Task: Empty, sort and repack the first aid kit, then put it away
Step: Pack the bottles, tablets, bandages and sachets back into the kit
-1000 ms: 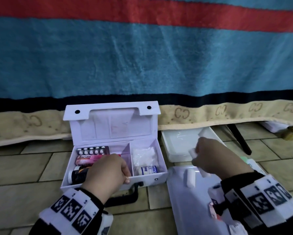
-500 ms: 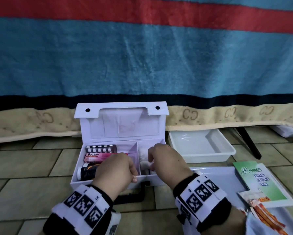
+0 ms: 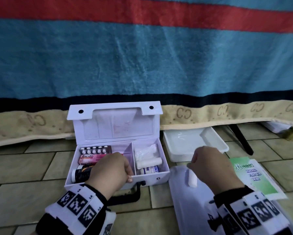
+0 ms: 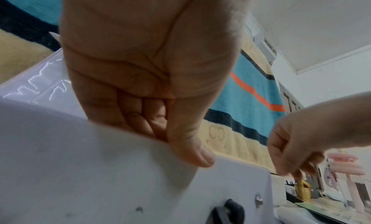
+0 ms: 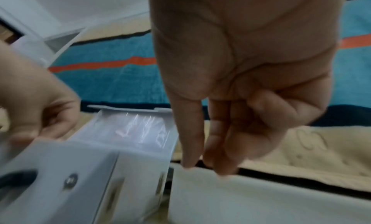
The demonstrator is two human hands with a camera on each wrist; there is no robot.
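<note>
The white first aid kit (image 3: 156,177) stands open on the tiled floor, lid upright. Its left compartment holds a blister pack (image 3: 95,150), a pink Bacidin box (image 3: 89,158) and a black bottle (image 3: 82,173). The right one holds a swab bag (image 3: 145,151), a gauze roll (image 3: 149,162) and a crepe bandage (image 3: 150,170). My left hand (image 3: 128,173) grips the front wall (image 4: 100,164), thumb outside, fingers inside. My right hand (image 3: 191,164) hovers right of the kit, fingers (image 5: 190,140) hanging loosely and holding nothing, above a loose white roll (image 3: 192,179).
The loose roll lies on a flat white tray (image 3: 189,209). A deeper white tray (image 3: 184,145) sits behind it, and a green booklet (image 3: 254,177) lies to the right. A striped blanket (image 3: 142,65) hangs close behind the kit. A black leg (image 3: 242,141) stands at the back right.
My right hand carried a white roll from the tray into the kit's right compartment, let it go, and has swung back over the tray. The left hand kept its hold on the front wall.
</note>
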